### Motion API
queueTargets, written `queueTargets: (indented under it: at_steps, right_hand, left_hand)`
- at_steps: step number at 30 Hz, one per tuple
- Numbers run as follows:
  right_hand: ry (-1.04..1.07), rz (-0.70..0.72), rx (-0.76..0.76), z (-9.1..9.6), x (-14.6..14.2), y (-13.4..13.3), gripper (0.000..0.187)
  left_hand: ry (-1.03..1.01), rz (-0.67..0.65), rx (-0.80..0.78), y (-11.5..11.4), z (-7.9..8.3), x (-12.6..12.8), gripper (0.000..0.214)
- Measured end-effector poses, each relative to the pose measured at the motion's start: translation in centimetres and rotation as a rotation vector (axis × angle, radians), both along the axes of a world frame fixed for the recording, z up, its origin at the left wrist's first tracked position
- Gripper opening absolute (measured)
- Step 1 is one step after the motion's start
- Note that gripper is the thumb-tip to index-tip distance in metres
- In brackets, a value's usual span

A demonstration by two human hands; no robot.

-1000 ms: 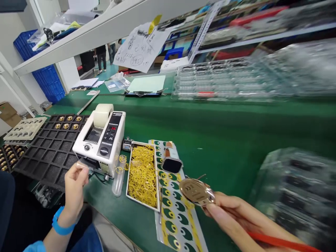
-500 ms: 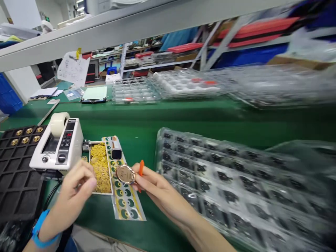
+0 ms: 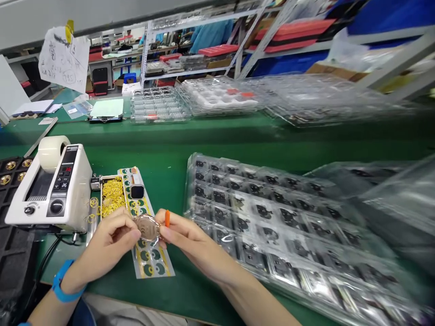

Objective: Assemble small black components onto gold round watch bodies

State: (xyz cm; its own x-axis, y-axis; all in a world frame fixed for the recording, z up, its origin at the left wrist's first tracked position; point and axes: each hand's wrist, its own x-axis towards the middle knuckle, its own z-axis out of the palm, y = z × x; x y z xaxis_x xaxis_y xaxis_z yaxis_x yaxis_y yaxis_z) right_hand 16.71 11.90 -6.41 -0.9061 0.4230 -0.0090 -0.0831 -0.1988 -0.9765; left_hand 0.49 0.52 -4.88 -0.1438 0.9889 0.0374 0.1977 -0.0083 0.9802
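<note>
Between my two hands is a round rose-gold watch case [image 3: 148, 227], its engraved back turned towards me. My right hand [image 3: 183, 235] pinches its right edge, and a thin orange piece [image 3: 167, 218] of a kind I cannot make out sticks up between those fingers. At the opposite edge my left hand [image 3: 110, 242] is closed, thumb and curled fingers on the case; the fingertips are partly hidden. Under the case lies a sheet of green-and-yellow stickers [image 3: 154, 262], with a small dark-faced square device [image 3: 137, 192] on it. A box of yellow rings [image 3: 113, 194] stands beside the sheet.
At the left stand a white tape dispenser [image 3: 73, 194] and a black compartment tray [image 3: 16, 253] with gold round parts. Clear plastic trays of black parts [image 3: 272, 213] cover the right side. More clear trays [image 3: 217, 97] and a clipboard [image 3: 107, 109] line the raised back ledge.
My left hand has moved right from beside the box to the watch case and closed on its edge. The view has shifted, so the bench appears further left and higher.
</note>
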Motion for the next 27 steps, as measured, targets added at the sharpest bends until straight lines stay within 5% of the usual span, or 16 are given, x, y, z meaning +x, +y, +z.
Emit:
queueTargets:
  at_steps: [17,27]
  right_hand:
    - [-0.077,0.015,-0.001,-0.20,0.25,-0.01,0.048]
    - [-0.123,-0.013,0.066,-0.05,-0.03,-0.07,0.050]
  left_hand:
    - [0.033,-0.043,-0.008,0.13,-0.27,-0.40,0.025]
    - [0.379,0.164,0.050,0.35,-0.99,0.26,0.024]
